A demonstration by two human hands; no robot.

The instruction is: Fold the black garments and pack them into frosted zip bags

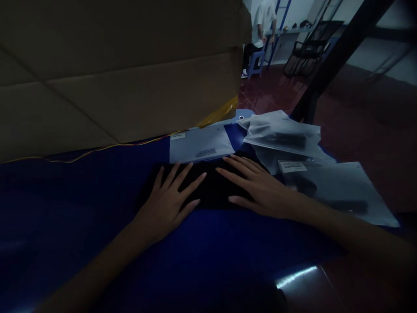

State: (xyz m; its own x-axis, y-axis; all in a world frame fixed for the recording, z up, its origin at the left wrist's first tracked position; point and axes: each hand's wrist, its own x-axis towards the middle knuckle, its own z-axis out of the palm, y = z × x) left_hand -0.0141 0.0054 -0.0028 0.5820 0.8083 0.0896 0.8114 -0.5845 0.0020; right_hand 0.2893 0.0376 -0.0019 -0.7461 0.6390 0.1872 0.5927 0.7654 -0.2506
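Note:
A black, flat item that looks like folded cloth lies on the blue table surface. My left hand rests on its left part, palm down with the fingers spread. On its right part lies my right hand, also flat with the fingers apart. Just behind the black item is a whitish plastic bag with a small label. Darkness hides the item's edges and exact kind.
A large cardboard box stands behind, with a thin yellow-red wire along its base. Several frosted bags, one of them labelled, lie at right. A dark metal post slants beyond. Farther back a person is by a blue stool.

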